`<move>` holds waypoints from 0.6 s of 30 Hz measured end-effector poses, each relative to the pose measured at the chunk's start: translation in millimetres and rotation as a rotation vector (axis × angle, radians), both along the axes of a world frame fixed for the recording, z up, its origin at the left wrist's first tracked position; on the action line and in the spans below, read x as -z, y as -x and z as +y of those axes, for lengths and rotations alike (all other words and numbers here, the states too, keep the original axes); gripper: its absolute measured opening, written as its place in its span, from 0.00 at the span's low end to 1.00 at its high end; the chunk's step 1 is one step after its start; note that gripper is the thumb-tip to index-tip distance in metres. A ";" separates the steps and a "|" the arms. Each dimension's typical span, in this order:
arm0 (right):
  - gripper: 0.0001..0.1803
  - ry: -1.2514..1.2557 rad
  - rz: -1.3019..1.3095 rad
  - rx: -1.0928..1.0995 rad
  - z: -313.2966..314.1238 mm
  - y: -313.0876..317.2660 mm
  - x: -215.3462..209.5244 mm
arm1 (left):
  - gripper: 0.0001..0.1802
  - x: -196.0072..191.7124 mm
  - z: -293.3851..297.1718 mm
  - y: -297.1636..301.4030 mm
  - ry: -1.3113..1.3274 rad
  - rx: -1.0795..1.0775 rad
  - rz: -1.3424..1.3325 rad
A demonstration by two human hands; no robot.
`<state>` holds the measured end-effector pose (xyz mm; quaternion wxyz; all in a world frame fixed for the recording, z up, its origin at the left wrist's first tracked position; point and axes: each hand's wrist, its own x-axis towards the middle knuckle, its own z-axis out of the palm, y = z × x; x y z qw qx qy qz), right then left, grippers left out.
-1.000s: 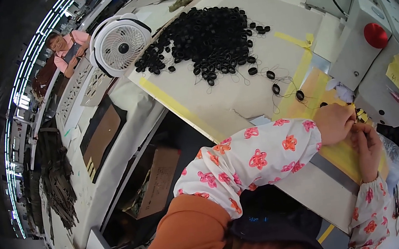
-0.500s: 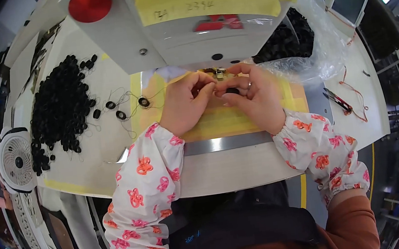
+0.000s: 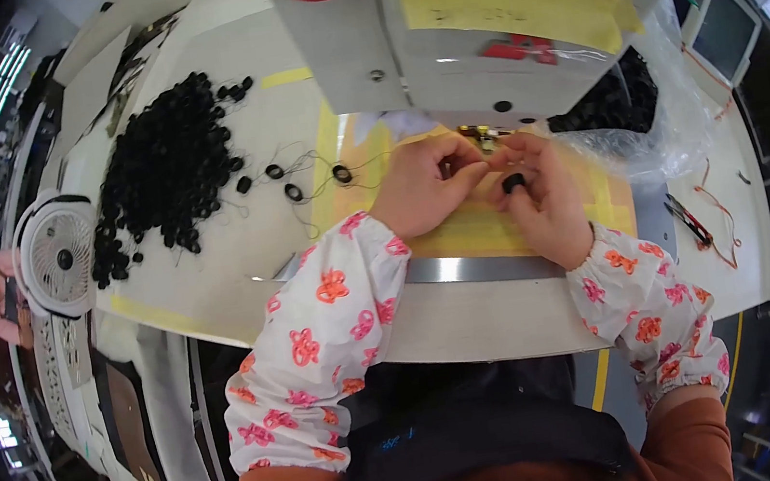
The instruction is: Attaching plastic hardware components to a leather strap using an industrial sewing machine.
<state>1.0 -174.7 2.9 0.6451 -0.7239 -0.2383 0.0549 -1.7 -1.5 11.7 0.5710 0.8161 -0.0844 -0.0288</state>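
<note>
In front of the sewing machine (image 3: 440,68), my hands work close together, just below its small metal sewing parts (image 3: 486,133). My right hand (image 3: 548,204) is closed around a small black ring-shaped piece (image 3: 513,182), held between the thumb and fingers. My left hand (image 3: 427,186) is pinched beside it, fingertips almost touching the right ones. Whatever sits in that pinch is too small to make out. To the left, a few black rings (image 3: 342,174) lie joined by thin dark threads, next to a big heap of similar black pieces (image 3: 166,162).
Scissor-like snips (image 3: 689,220) and an orange cord (image 3: 722,230) lie at the right. Behind them is a clear plastic bag (image 3: 691,127) with black pieces (image 3: 614,98). A white fan (image 3: 58,254) stands at the left table edge. A metal strip (image 3: 476,267) runs before the hands.
The whole view has swung, so the table and machine sit further right. My right hand has turned and drawn slightly away from the left, showing more of the black ring.
</note>
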 end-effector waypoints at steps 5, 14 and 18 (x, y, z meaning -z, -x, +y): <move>0.25 -0.010 0.263 -0.068 2.6 -5.3 -16.2 | 0.14 -3.8 8.2 5.7 -0.132 0.172 -0.115; 0.24 0.092 0.212 -0.074 4.4 -11.2 -8.6 | 0.15 2.6 2.4 8.2 -0.344 0.090 -0.338; 0.23 0.016 0.171 -0.034 8.3 -7.0 -1.2 | 0.12 1.9 -2.3 11.6 -0.303 0.027 -0.294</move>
